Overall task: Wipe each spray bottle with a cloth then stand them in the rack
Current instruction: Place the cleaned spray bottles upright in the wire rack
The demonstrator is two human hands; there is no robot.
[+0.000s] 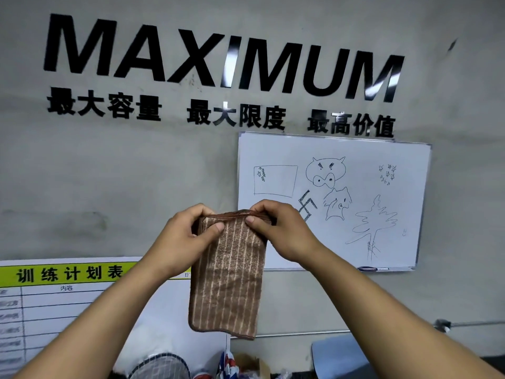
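Observation:
A brown cloth [228,280] with thin pale stripes hangs folded in front of me, held up at chest height before the wall. My left hand [188,237] pinches its top left corner between thumb and fingers. My right hand [278,228] pinches the top right edge the same way. The cloth's lower end hangs free. No spray bottle or rack can be seen in the head view.
A grey wall with big black lettering fills the view. A whiteboard [382,165] with doodles hangs at right, a schedule chart [54,310] at lower left. At the bottom edge are a wire mesh item [161,365], some packaging [232,365] and a blue chair [338,356].

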